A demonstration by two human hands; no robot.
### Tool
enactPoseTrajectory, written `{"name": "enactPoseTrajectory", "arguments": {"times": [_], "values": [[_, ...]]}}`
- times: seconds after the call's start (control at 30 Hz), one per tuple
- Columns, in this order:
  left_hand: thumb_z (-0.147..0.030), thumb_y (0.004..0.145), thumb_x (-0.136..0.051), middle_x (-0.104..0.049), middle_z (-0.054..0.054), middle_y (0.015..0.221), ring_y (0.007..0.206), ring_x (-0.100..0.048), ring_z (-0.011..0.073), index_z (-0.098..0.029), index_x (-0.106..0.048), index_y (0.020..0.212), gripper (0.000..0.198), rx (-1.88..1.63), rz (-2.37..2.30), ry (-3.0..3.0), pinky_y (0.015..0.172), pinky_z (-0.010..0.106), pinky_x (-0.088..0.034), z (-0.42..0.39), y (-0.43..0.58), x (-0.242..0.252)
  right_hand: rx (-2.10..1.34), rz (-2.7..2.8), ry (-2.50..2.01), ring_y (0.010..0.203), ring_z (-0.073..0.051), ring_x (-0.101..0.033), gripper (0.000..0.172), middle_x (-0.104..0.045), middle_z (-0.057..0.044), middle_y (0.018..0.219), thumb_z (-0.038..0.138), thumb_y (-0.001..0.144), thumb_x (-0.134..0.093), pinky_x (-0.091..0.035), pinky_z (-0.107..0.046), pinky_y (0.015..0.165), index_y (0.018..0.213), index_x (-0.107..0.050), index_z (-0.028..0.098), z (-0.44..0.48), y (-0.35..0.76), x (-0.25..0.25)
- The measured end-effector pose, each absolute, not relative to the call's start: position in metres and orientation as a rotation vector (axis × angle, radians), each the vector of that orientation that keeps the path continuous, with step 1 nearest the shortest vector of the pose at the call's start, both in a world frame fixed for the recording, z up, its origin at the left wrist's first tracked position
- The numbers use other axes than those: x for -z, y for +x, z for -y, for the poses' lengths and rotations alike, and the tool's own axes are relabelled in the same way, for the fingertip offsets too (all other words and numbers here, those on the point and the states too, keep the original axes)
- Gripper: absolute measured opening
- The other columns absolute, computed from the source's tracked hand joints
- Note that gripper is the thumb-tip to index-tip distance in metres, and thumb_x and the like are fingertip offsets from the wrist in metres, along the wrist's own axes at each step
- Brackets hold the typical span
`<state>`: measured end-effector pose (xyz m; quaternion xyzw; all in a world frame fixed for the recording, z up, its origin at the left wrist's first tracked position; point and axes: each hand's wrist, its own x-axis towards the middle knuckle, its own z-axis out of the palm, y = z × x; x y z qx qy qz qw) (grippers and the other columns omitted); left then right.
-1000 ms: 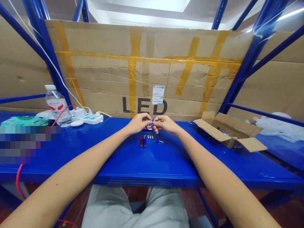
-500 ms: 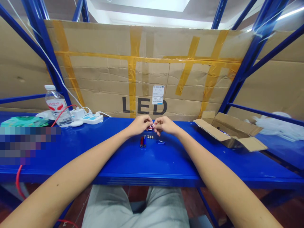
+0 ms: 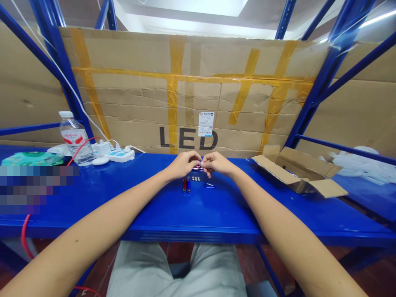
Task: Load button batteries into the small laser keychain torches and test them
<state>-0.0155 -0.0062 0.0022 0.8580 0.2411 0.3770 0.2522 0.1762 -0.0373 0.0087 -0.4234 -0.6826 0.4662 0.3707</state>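
Observation:
My left hand [image 3: 186,164] and my right hand [image 3: 217,163] meet over the back of the table, fingertips pinched together. Between them is a small pale and red piece [image 3: 201,163], too small and covered to name. Red shiny parts [image 3: 198,168] lie just below the fingertips, partly hidden by the hands. Closer to me, a red metal tube [image 3: 185,185] and a blue metal tube [image 3: 188,185] lie side by side. Several small silver discs, like button cells [image 3: 196,179], sit in rows beside them. To their right rests a blue carabiner [image 3: 209,185].
An open cardboard box [image 3: 297,171] stands on the blue table [image 3: 201,214] at right. On the left are a water bottle [image 3: 76,140], a white power strip [image 3: 119,154] with cables and a green packet [image 3: 32,158]. A large cardboard sheet [image 3: 139,103] rises behind.
My hands have shifted very slightly and the fingertips have turned a little around the small piece. The parts on the table lie as before.

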Motion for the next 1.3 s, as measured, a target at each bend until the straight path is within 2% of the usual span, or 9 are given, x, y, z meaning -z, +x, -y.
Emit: {"name": "enactPoseTrajectory", "arguments": {"times": [0.27, 0.53, 0.67, 0.8, 0.9, 1.13, 1.3], "values": [[-0.02, 0.082, -0.06, -0.072, 0.004, 0.082, 0.077, -0.064, 0.0168, -0.015, -0.068, 0.087, 0.01, -1.093, -0.717, 2.296, 0.072, 0.03, -0.049, 0.012, -0.015, -0.003, -1.101, 1.782, -1.14, 0.037, -0.013, -0.057, 0.022, -0.061, -0.001, 0.05, 0.023, 0.075, -0.074, -0.05, -0.024, 0.037, 0.066, -0.055, 0.015, 0.039, 0.172, -0.01], [-0.015, 0.079, -0.064, -0.075, 0.007, 0.092, 0.088, -0.068, 0.0193, -0.014, -0.071, 0.091, 0.014, -1.167, -0.772, 2.206, 0.084, 0.032, -0.05, 0.009, -0.012, -0.008, -1.023, 1.743, -1.112, 0.038, -0.013, -0.058, 0.02, -0.061, 0.002, 0.05, 0.022, 0.077, -0.069, -0.05, -0.023, 0.038, 0.074, -0.051, 0.017, 0.039, 0.166, -0.01], [-0.014, 0.078, -0.064, -0.074, 0.007, 0.083, 0.082, -0.069, 0.0198, -0.013, -0.07, 0.084, 0.009, -1.17, -0.815, 2.098, 0.079, 0.032, -0.051, 0.004, -0.012, -0.009, -0.993, 1.691, -1.007, 0.04, -0.014, -0.059, 0.022, -0.061, 0.006, 0.052, 0.025, 0.077, -0.068, -0.051, -0.023, 0.039, 0.085, -0.047, 0.02, 0.043, 0.16, -0.011], [-0.015, 0.079, -0.064, -0.072, 0.004, 0.074, 0.072, -0.068, 0.0178, -0.013, -0.068, 0.083, 0.006, -1.141, -0.82, 2.028, 0.072, 0.03, -0.051, 0.003, -0.012, -0.008, -0.981, 1.678, -1.0, 0.044, -0.016, -0.063, 0.017, -0.063, 0.003, 0.053, 0.024, 0.076, -0.066, -0.053, -0.026, 0.042, 0.083, -0.051, 0.019, 0.044, 0.159, -0.012], [-0.014, 0.079, -0.063, -0.072, 0.004, 0.075, 0.073, -0.068, 0.0171, -0.013, -0.067, 0.083, 0.005, -1.142, -0.806, 2.044, 0.072, 0.029, -0.051, 0.003, -0.011, -0.006, -1.025, 1.656, -0.995, 0.043, -0.017, -0.063, 0.017, -0.063, 0.002, 0.053, 0.021, 0.073, -0.066, -0.053, -0.027, 0.041, 0.081, -0.051, 0.018, 0.044, 0.161, -0.012], [-0.014, 0.079, -0.063, -0.073, 0.005, 0.079, 0.077, -0.068, 0.0175, -0.014, -0.068, 0.084, 0.007, -1.125, -0.758, 2.094, 0.075, 0.029, -0.052, 0.002, -0.007, 0.007, -1.025, 1.69, -1.123, 0.036, -0.015, -0.057, 0.012, -0.059, 0.002, 0.047, 0.01, 0.071, -0.06, -0.043, -0.02, 0.029, 0.077, -0.052, 0.017, 0.045, 0.165, -0.015], [-0.017, 0.082, -0.061, -0.07, 0.003, 0.072, 0.069, -0.066, 0.016, -0.014, -0.066, 0.082, 0.005, -1.159, -0.774, 2.095, 0.069, 0.028, -0.051, 0.004, -0.005, 0.009, -0.966, 1.738, -1.138, 0.036, -0.013, -0.057, 0.011, -0.058, 0.003, 0.047, 0.009, 0.073, -0.058, -0.041, -0.018, 0.028, 0.077, -0.052, 0.017, 0.045, 0.165, -0.015]]}}
